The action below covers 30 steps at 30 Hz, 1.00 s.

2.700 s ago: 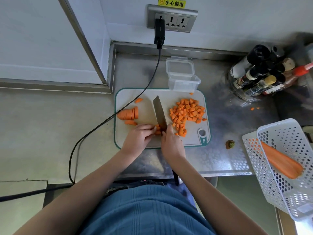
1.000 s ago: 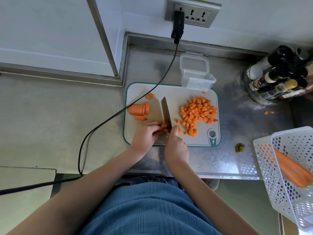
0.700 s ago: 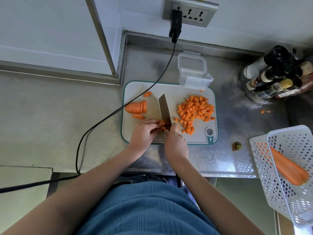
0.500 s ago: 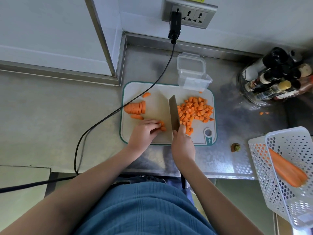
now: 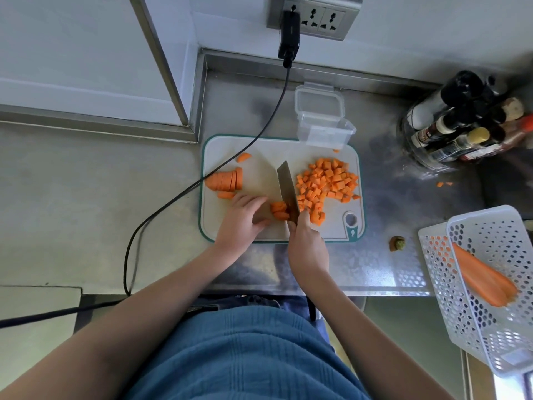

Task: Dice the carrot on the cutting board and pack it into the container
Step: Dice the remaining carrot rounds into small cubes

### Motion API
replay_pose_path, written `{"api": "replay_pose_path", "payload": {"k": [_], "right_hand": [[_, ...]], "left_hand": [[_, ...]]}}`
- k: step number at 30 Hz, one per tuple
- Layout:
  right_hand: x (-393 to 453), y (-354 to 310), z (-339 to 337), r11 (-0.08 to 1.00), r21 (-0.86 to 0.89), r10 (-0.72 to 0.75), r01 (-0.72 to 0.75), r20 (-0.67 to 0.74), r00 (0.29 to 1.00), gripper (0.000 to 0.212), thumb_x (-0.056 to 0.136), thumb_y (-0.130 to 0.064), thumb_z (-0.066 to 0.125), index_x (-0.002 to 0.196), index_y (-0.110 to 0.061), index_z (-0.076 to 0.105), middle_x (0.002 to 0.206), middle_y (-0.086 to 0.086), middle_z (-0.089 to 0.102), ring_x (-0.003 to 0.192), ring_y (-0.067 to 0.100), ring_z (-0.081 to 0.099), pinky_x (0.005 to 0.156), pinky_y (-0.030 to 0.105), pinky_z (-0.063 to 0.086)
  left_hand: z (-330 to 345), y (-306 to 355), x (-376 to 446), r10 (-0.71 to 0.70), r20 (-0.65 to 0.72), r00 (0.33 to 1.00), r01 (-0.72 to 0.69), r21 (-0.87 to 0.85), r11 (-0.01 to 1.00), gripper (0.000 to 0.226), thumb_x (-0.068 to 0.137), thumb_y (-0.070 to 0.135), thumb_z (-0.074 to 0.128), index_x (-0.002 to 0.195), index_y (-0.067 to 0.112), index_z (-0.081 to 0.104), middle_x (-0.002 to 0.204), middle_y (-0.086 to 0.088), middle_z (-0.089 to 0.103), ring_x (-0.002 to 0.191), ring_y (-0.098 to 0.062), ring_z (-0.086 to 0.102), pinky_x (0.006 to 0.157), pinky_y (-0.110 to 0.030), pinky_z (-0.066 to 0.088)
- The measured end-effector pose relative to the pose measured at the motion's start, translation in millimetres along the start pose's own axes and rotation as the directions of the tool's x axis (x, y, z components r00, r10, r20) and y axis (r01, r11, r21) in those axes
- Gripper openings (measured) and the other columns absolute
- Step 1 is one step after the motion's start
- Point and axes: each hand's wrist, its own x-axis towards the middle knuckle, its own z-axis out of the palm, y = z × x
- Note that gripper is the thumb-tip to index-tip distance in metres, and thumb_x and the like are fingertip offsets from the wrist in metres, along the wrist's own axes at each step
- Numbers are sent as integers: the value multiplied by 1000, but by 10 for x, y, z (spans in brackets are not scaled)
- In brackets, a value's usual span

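Head view: right hand (image 5: 307,243) grips the knife (image 5: 287,189), blade on the cutting board (image 5: 271,151). Left hand (image 5: 239,220), fingers curled, holds carrot strips (image 5: 279,210) against the blade. Diced carrot (image 5: 328,180) lies at three o'clock; the container (image 5: 326,122) stands at one o'clock.

Stainless-steel tabletop (image 5: 360,264) with raised back edge; white wall (image 5: 418,30) carrying a grey double socket (image 5: 320,17); metal-framed white panel (image 5: 86,53) at left.

Desk (image 5: 360,264) was brushed, shiny metal; cutting board (image 5: 265,157) matt plastic; container (image 5: 323,122) clear glossy plastic; basket (image 5: 490,284) white perforated plastic.
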Motion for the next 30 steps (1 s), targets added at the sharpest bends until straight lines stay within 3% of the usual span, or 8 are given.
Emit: {"api": "replay_pose_path", "payload": {"k": [3, 7, 14, 20, 24, 30], "right_hand": [[-17, -25, 43, 1000, -2, 7, -7, -1, 1000, 17, 102, -20, 32, 118, -14, 31, 91, 18, 65, 79, 36, 63, 61, 41, 49], [-30, -30, -18, 1000, 20, 2, -2, 3, 1000, 20, 103, -27, 29, 117, -12, 32, 92, 19, 65, 80, 37, 63, 61, 42, 50], [-57, -87, -206, 990, 142, -9, 17, -55, 998, 22, 103, -32, 27, 106, -12, 32, 82, 15, 58, 66, 33, 52, 51, 34, 37], [-44, -164, -140, 992, 120, -43, 47, -39, 998, 22, 103, -30, 27, 113, -11, 34, 75, 7, 52, 63, 29, 51, 52, 35, 40], [-47, -153, -85, 998, 53, -31, 32, -13, 999, 25, 103, -27, 27, 122, -11, 32, 82, 13, 59, 67, 28, 51, 53, 33, 37], [5, -148, 46, 998, -62, -7, 7, -8, 1000, 25, 103, -19, 32, 127, -12, 27, 90, 17, 64, 80, 34, 64, 55, 35, 43]], "left_hand": [[38, 31, 56, 0, 11, 1000, 0, -15, 1000, 37, 69, 14, 80, 104, 4, 69, 101, -11, 65, 100, -30, 56, 90, -40, 46], [57, 35, 57, -3, 17, 1000, 4, -45, 999, 34, 70, 15, 80, 102, 6, 69, 99, -10, 64, 97, -28, 56, 88, -36, 45], [32, 19, 40, -42, -8, 999, 41, -87, 995, 32, 73, 17, 77, 102, 8, 68, 99, -9, 60, 98, -27, 54, 90, -32, 40], [31, 45, 50, -68, 2, 998, 67, -108, 992, 30, 73, 19, 78, 99, 7, 69, 95, -9, 60, 95, -26, 53, 86, -35, 43], [26, 59, 52, -61, -2, 998, 61, -115, 992, 26, 74, 17, 76, 98, 8, 69, 95, -7, 60, 95, -24, 54, 86, -36, 45], [40, 63, 38, -77, -9, 997, 75, -124, 989, 23, 75, 13, 75, 98, 8, 70, 94, -7, 60, 94, -24, 54, 85, -39, 46]]}}
